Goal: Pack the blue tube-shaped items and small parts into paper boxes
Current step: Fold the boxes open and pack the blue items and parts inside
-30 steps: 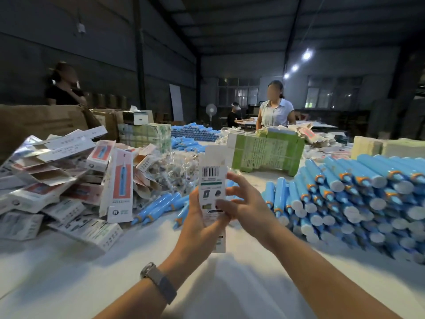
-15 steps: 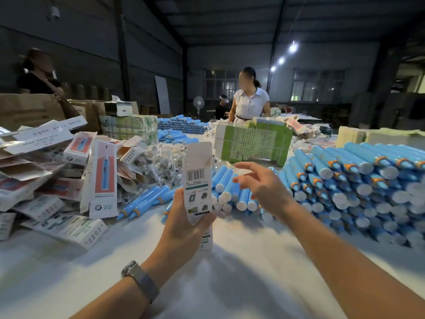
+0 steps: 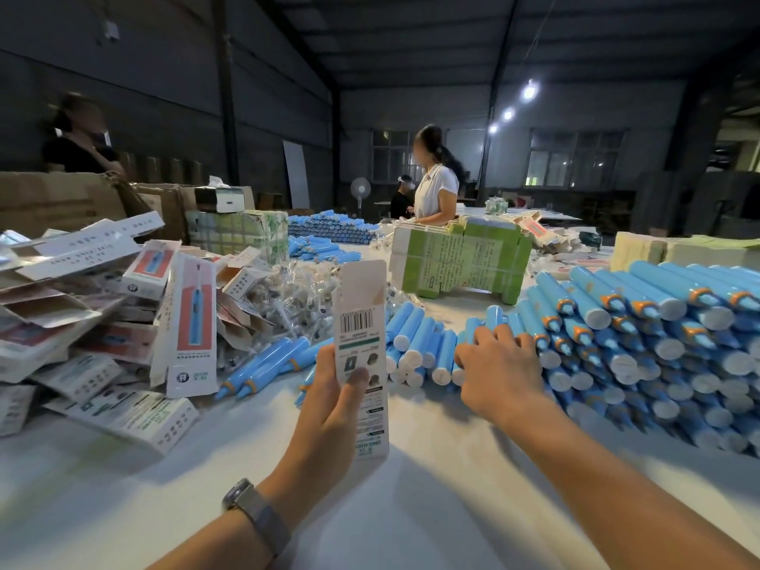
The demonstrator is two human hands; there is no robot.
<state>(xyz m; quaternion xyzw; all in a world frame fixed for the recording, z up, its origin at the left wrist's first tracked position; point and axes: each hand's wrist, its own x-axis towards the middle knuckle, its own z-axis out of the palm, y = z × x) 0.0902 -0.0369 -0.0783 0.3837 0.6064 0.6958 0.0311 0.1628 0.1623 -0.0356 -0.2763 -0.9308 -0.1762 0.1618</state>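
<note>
My left hand (image 3: 334, 399) grips a narrow white paper box (image 3: 361, 322) upright, its top flap open and its barcode side toward me. My right hand (image 3: 499, 366) lies palm down on a row of blue tubes (image 3: 419, 347) with white end caps, fingers curled over their far ends. A large stack of the same blue tubes (image 3: 641, 335) rises to the right. Small parts in clear bags (image 3: 288, 306) lie in a heap behind the box. Empty and flat paper boxes (image 3: 123, 322) are piled at the left.
A green bundled carton (image 3: 460, 261) stands behind the tubes. Cardboard boxes (image 3: 61, 199) line the far left. More blue tubes (image 3: 329, 228) lie farther back. One person stands beyond the table (image 3: 436, 187), another at the far left (image 3: 78, 137). White tabletop (image 3: 411, 487) lies before me.
My right hand left the box, reached forward and to the right, and came down on the row of blue tubes. My left hand keeps the box upright.
</note>
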